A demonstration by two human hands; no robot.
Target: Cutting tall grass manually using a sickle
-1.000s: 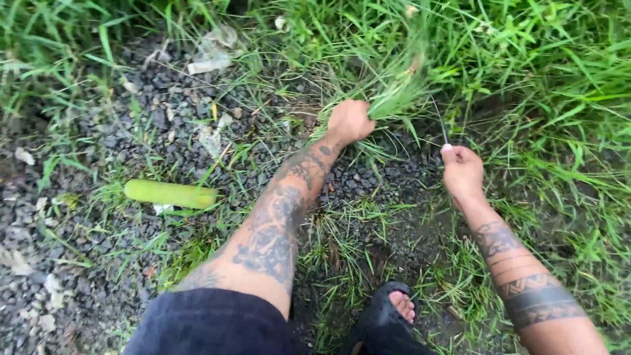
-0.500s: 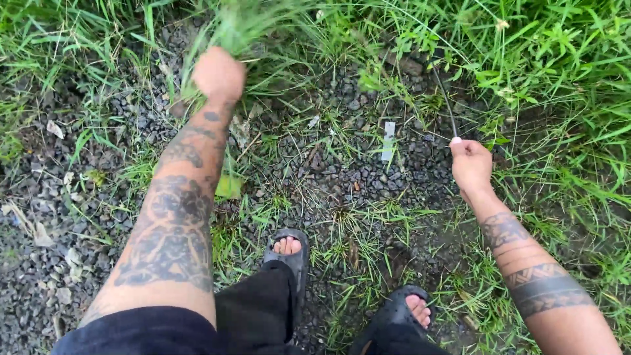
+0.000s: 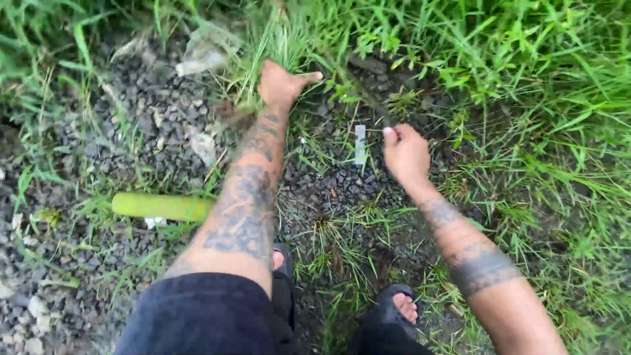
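Now | left hand (image 3: pixel 279 84) fingers spread at grass tuft (image 3: pixel 273 39) | right hand (image 3: pixel 405 154) fingers pinching thin blade (image 3: pixel 365 92)

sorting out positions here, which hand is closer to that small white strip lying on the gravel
Right. The right hand is just beside the white strip, to its right; the left hand is farther off, up and left, at a grass tuft.

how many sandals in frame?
2. One sandal peeks out beside the left forearm, mostly hidden by it and the dark shorts. The other sandal is at bottom centre on gravel, toes showing.
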